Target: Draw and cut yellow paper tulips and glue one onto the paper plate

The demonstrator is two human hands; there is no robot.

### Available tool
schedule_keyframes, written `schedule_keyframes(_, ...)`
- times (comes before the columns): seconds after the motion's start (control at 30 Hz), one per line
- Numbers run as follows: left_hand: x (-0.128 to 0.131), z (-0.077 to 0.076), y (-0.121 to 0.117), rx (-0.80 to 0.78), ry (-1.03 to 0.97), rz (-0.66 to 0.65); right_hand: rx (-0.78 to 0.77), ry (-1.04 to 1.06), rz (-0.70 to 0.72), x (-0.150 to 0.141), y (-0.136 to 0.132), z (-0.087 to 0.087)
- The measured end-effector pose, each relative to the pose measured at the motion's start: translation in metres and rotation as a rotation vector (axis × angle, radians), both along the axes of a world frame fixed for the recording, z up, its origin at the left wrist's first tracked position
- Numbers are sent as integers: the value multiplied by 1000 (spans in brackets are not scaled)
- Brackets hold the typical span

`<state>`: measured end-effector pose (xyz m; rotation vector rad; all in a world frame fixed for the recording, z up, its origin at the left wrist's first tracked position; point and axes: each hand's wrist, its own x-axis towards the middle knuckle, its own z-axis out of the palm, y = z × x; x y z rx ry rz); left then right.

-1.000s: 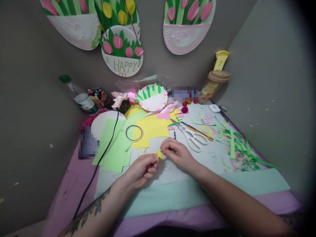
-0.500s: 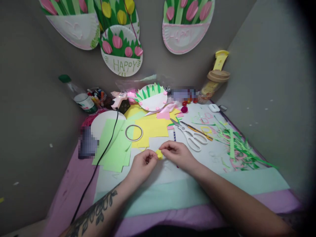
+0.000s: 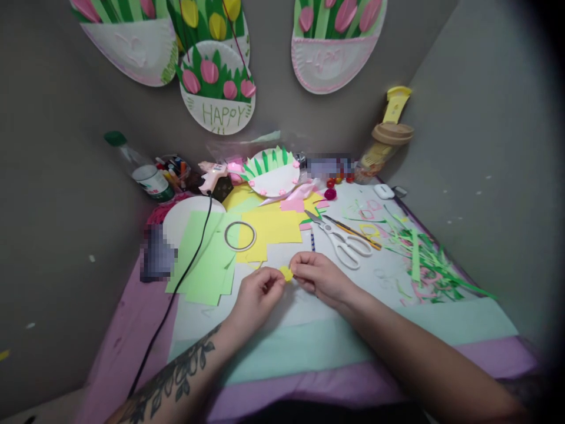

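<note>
A small yellow paper piece (image 3: pixel 286 273) is pinched between both my hands just above the table's middle. My left hand (image 3: pixel 255 296) has its fingers curled and its fingertips closed on the piece's left side. My right hand (image 3: pixel 318 277) pinches the right side, fingers pressed together. White-handled scissors (image 3: pixel 344 241) lie just behind my right hand. Yellow paper sheets (image 3: pixel 269 231) and a tape ring (image 3: pixel 240 235) lie behind my left hand.
Light green sheets (image 3: pixel 205 258) and a black cord (image 3: pixel 185 273) lie to the left. Green and pink paper scraps (image 3: pixel 424 265) pile at the right. A glue gun (image 3: pixel 212 176), a bottle (image 3: pixel 143 174), a decorated paper plate (image 3: pixel 272 174) and a jar (image 3: pixel 384 147) stand at the back wall.
My left hand rolled slightly, knuckles up, and both hands shifted a little away from me with the yellow piece still pinched between them.
</note>
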<state>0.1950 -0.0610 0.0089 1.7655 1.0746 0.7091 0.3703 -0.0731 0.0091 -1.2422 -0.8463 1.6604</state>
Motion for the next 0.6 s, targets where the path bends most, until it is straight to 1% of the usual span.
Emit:
schedule_keyframes(0.07,-4,-3,2,99,66,-16,36,-66,-32,8,3,-2)
schedule_keyframes(0.13,-8,-8,5,220,160,-51,163,-258,-72,18,6,-3)
schedule_keyframes(0.17,-10,-10,6,292,215,-81,237,-368,-60,22,7,-4)
schedule_keyframes(0.27,-14,-16,8,490,396,-194,459,-691,35,27,9,-9)
schedule_keyframes(0.33,-14,-17,8,574,510,-259,547,-856,73,25,9,-15)
schedule_keyframes(0.4,-13,-16,7,610,596,-306,582,-958,90,21,8,-22)
schedule_keyframes(0.47,-13,-15,7,615,648,-330,602,-1010,106,18,8,-27)
schedule_keyframes(0.6,-12,-15,10,596,671,-342,611,-1058,112,17,10,-34)
